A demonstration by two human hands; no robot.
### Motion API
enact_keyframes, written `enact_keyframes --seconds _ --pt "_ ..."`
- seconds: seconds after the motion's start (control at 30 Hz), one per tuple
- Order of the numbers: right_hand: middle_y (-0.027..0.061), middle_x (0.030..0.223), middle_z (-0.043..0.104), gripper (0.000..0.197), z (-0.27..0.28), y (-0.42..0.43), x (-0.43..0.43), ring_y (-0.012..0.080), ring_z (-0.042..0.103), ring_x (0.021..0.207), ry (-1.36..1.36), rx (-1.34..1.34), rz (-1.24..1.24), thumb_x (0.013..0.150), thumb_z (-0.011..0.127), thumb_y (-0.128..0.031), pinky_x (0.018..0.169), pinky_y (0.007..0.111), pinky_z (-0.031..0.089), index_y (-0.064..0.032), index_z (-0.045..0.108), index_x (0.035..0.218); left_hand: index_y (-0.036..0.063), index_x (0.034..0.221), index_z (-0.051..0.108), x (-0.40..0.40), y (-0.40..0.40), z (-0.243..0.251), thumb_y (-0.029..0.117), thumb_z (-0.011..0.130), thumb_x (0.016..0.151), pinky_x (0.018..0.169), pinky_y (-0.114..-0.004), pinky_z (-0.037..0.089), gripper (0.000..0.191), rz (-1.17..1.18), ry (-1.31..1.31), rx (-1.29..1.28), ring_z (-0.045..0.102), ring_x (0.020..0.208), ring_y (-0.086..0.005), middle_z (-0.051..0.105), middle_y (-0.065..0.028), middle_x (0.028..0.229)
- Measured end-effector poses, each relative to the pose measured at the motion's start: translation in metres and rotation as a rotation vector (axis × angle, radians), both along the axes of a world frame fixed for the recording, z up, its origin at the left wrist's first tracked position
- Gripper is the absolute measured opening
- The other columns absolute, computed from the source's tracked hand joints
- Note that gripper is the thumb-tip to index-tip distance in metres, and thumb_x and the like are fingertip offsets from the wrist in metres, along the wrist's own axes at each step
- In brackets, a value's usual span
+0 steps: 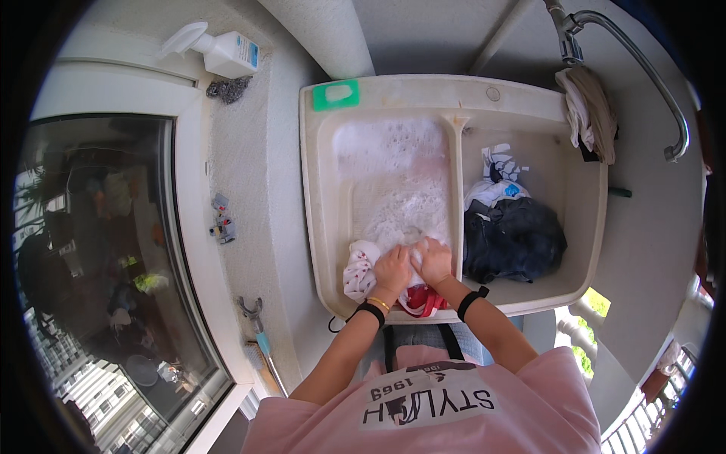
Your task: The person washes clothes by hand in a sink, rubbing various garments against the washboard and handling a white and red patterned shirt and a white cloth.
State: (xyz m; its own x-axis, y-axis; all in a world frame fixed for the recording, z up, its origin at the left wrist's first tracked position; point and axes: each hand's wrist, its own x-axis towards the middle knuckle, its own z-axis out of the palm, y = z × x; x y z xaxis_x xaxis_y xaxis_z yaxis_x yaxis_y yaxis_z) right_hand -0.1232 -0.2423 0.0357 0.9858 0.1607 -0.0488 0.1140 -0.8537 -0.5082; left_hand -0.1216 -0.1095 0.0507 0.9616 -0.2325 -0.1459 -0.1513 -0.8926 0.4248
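Note:
Both fists press close together over the near end of the washboard side of a laundry sink (pixel 309 227). My left hand (pixel 392 269), with a yellow band and black strap at the wrist, grips sudsy white cloth. Beside it my right hand (pixel 434 261) is closed on the same wet cloth. White fabric with small red prints (pixel 361 271) bunches left of my hands. Red fabric with white stars (pixel 422 299) lies under my wrists, against the front rim. Foam (pixel 405 213) covers the ribbed slope ahead; the cloth inside my fingers is mostly hidden.
Dark clothes (pixel 510 241) and a white-and-blue garment (pixel 496 190) lie in the right basin. Green soap dish with soap (pixel 336 95) sits on the back-left rim. Cloths (pixel 590 116) hang over the back-right corner below a curved metal faucet (pixel 641 57). A spray bottle (pixel 229 54) stands on the left ledge.

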Motion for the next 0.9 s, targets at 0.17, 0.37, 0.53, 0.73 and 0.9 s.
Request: enact_keyframes --seconds 0.17,0.37,0.53,0.73,0.9 --pt "0.013 0.079 0.063 0.022 0.009 -0.001 0.023 0.0314 0.062 0.07 0.159 0.048 0.003 0.082 0.059 -0.032 0.064 0.044 0.049 -0.0104 0.061 0.087 0.0099 0.091 0.057 0.015 0.001 0.005 0.017 0.059 0.075 0.059 -0.043 0.049 0.018 -0.011 0.086 0.002 0.061 0.068 -0.0303 0.061 -0.0092 0.079" --pt "0.0173 0.091 0.066 0.038 0.013 -0.028 0.127 0.0369 0.064 0.081 0.453 -0.076 -0.013 0.093 0.043 -0.04 0.069 0.049 0.049 -0.0094 0.062 0.102 0.0067 0.1 0.057 0.099 0.002 0.021 0.026 0.05 0.085 0.073 -0.052 0.045 0.025 0.315 0.335 -0.224 0.06 0.082 -0.0429 0.063 -0.0226 0.087" --pt "0.0144 0.104 0.061 0.033 -0.018 -0.033 0.202 0.0357 0.058 0.093 0.04 0.123 -0.211 0.09 0.05 -0.037 0.079 0.046 0.047 -0.0124 0.058 0.111 0.005 0.112 0.054 0.166 0.027 0.002 0.009 0.057 0.082 0.082 -0.045 0.045 0.03 0.39 -0.041 -0.33 0.054 0.099 -0.0398 0.057 -0.0227 0.105" --pt "0.0113 0.109 0.056 0.041 -0.048 -0.03 0.116 0.0336 0.053 0.104 0.274 0.294 0.218 0.079 0.064 -0.024 0.088 0.044 0.043 -0.0145 0.056 0.118 0.0097 0.112 0.056 0.078 0.049 -0.018 0.007 0.059 0.08 0.082 -0.042 0.046 0.033 0.076 0.276 -0.326 0.056 0.097 -0.037 0.058 -0.0182 0.106" --pt "0.013 0.108 0.056 0.036 -0.051 -0.05 0.17 0.0338 0.053 0.105 0.213 0.425 -0.235 0.08 0.064 -0.026 0.091 0.043 0.042 -0.0117 0.059 0.113 0.0081 0.113 0.056 0.123 0.058 -0.019 0.018 0.057 0.086 0.087 -0.041 0.042 0.029 0.318 -0.038 -0.181 0.053 0.102 -0.0351 0.06 -0.0146 0.109"
